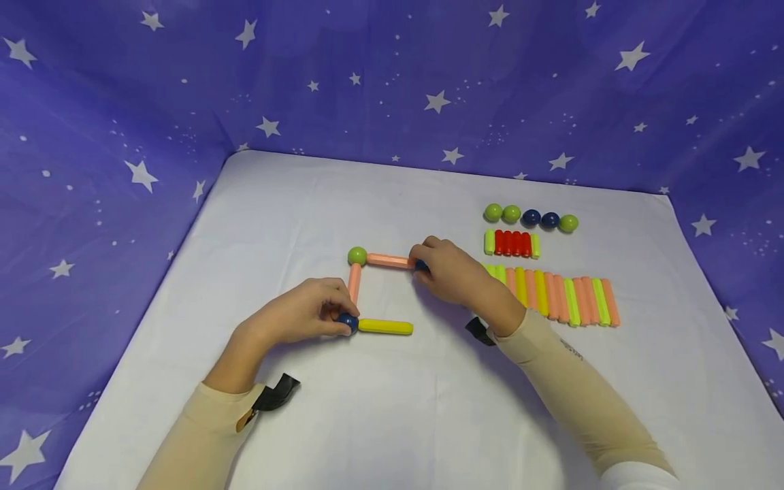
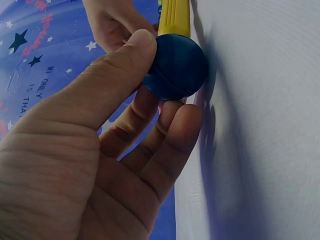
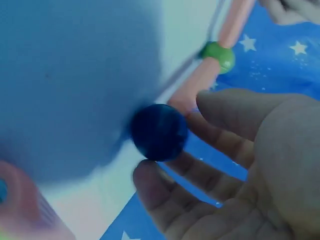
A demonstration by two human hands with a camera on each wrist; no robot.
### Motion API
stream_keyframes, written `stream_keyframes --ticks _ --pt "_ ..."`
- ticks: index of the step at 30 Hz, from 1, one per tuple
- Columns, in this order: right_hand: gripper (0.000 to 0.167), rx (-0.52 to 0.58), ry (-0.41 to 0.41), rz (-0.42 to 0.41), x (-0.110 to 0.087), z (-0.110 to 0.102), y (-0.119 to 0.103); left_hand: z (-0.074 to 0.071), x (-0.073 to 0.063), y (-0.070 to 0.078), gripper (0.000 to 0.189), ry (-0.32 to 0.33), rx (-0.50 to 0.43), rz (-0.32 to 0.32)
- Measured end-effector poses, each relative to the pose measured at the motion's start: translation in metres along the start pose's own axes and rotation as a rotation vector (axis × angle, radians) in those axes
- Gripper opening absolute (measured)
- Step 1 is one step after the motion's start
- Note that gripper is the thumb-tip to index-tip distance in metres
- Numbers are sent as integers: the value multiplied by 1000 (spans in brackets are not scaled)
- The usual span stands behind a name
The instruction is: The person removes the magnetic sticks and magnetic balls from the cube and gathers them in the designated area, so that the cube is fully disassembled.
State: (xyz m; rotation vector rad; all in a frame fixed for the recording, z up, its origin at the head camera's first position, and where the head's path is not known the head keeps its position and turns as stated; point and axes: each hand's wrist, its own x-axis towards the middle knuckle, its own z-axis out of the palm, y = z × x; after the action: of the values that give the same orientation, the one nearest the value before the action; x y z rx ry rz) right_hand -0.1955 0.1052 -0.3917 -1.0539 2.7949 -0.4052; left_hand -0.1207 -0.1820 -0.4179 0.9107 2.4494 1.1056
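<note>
My left hand point(image 1: 309, 309) pinches a dark blue ball point(image 2: 177, 67) between thumb and fingers. From that ball a yellow stick point(image 1: 386, 327) points right, and a pink stick point(image 1: 354, 280) leads away to a green ball point(image 1: 357, 256). A second pink stick point(image 1: 389, 260) joins the green ball to another dark blue ball point(image 3: 160, 132). Around this second blue ball curl the fingers of my right hand point(image 1: 450, 272); its thumb lies near the stick's end in the right wrist view. The right hand partly hides that ball in the head view.
On the right lies a row of green and blue balls point(image 1: 531, 218). Short red and lime sticks point(image 1: 512, 243) lie below them, then a row of longer pink, yellow and lime sticks point(image 1: 554, 297), partly behind the right forearm. A starry purple cloth point(image 1: 392, 82) borders the white table point(image 1: 380, 422).
</note>
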Motion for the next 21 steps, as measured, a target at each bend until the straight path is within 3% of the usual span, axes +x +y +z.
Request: stream_keyframes --ticks 3,8,15,21 --pt "17 -42 39 10 4 7 -1 1 1 -1 20 3 9 10" --pt "14 -55 12 43 5 18 0 1 1 -2 20 2 13 7" --pt "9 -152 53 22 1 25 -4 0 0 -1 20 4 19 -5" --pt "21 -168 85 135 -10 16 -3 1 0 1 20 0 14 -7"
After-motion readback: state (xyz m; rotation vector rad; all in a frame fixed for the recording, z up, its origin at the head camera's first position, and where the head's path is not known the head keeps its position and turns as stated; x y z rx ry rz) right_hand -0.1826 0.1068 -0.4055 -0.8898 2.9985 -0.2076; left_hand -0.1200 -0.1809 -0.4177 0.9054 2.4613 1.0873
